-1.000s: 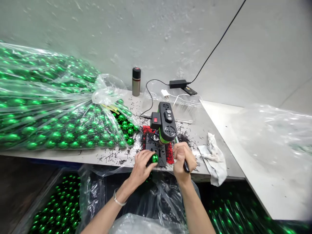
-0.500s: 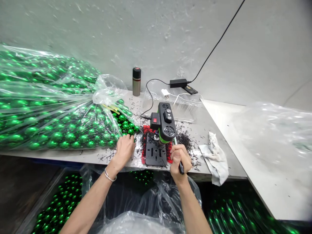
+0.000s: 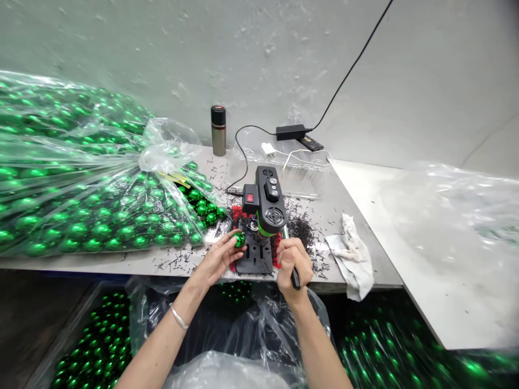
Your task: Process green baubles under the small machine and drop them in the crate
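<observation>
Between the fingertips of my left hand [image 3: 220, 256] is a shiny green ball [image 3: 239, 239], held over the left side of the black slotted base plate [image 3: 254, 260]. My right hand [image 3: 294, 266] is wrapped round the black-ended lever [image 3: 295, 279] at the right of the small black and green press [image 3: 271, 200]. Red material [image 3: 236, 212] shows around the base plate. Left of the press, a clear bag [image 3: 101, 200] full of green balls lies with its opening towards the machine, and loose balls [image 3: 206, 208] sit in the opening.
Small black pieces [image 3: 302, 232] are strewn over the table [image 3: 365, 259]. A white cloth [image 3: 352, 259] hangs over its front edge. Behind stand a flask [image 3: 218, 131], a power adapter [image 3: 291, 132] and a clear plastic tray [image 3: 304, 186]. More green balls [image 3: 97, 340] are below.
My left hand has moved right from the bag opening to the base plate, now with a green ball in its fingers. My right hand stays on the lever. The view has shifted slightly.
</observation>
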`<state>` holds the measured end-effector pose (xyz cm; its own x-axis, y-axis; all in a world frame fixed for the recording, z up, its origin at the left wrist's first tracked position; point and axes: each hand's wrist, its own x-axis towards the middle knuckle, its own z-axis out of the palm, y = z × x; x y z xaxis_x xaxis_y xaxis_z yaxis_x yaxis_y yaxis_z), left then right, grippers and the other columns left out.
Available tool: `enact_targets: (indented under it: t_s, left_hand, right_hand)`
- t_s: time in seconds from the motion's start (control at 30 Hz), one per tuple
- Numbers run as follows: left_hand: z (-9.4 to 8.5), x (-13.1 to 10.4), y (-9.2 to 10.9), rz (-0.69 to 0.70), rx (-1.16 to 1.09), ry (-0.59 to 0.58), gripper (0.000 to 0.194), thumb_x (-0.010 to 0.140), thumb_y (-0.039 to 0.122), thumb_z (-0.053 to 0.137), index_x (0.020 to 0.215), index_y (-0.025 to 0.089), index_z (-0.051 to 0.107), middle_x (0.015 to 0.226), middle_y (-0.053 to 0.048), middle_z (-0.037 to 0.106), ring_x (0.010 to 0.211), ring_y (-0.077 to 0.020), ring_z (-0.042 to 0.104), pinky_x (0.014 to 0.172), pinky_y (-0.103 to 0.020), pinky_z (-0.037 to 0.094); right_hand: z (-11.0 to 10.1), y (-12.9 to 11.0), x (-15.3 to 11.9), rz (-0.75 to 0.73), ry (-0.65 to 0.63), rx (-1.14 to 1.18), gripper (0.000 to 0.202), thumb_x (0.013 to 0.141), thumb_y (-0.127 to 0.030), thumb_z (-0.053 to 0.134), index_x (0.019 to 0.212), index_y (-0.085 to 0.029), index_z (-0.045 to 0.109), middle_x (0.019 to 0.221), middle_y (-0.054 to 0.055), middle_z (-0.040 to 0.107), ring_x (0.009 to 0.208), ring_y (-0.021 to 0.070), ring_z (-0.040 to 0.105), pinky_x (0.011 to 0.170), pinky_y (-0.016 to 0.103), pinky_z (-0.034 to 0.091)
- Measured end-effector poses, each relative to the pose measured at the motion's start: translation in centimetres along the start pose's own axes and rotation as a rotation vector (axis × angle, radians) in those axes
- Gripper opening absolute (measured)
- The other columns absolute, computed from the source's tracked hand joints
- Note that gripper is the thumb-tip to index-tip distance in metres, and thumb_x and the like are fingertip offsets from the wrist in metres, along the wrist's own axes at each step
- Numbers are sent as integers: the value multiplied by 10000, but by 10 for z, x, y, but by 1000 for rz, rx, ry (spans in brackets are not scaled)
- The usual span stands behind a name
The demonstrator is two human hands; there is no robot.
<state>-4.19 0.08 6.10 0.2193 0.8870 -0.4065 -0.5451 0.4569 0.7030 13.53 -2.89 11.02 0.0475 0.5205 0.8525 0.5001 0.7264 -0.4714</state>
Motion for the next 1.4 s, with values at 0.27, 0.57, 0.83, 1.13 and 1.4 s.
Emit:
enact_targets:
  t_s: [0.27, 0.57, 0.83, 1.13, 1.4]
  left_hand:
    - [0, 9, -16, 185, 432, 49, 535, 751, 330, 779, 1241, 160, 650, 865, -19, 690, 706, -130, 642, 616, -220, 503]
    - [6, 7, -21, 585, 1261, -33, 355, 886, 347, 641, 1196, 172, 636, 921, -61, 704, 692, -170, 618, 717, -325, 528]
    - [3, 18, -22, 718, 1412, -143, 339, 946, 319, 603, 1240, 152, 618, 1153, -141, 682, 1023, -274, 685, 881, -390, 554]
    - [3, 27, -25, 783, 1464, -138, 321, 954, 390, 611, 1178, 167, 672, 1086, -117, 691, 1011, -265, 665, 903, -395, 528]
    - [-6, 28, -43, 885, 1456, -55, 330, 938, 367, 650, 1221, 198, 669, 1130, -112, 699, 1040, -271, 613, 906, -420, 469]
  right_hand:
    - [0, 0, -1, 4, 3, -14, 282, 938, -78, 416, 694, -218, 439, 693, -3, 518, 640, 121, 503, 565, 275, 410]
    - [-1, 2, -4, 3, 2, -11, 265, 941, -100, 424, 707, -218, 463, 700, 2, 531, 649, 128, 515, 579, 281, 429]
    - [0, 2, -4, -4, 0, -16, 260, 951, -113, 417, 719, -217, 468, 707, 4, 538, 645, 126, 517, 575, 279, 430]
    - [0, 2, -5, -5, -4, -42, 262, 973, -138, 401, 730, -215, 461, 711, 6, 540, 643, 122, 526, 574, 283, 429]
    - [4, 11, -18, -13, 26, -41, 280, 991, -187, 379, 726, -218, 464, 737, 6, 539, 637, 126, 520, 624, 309, 457]
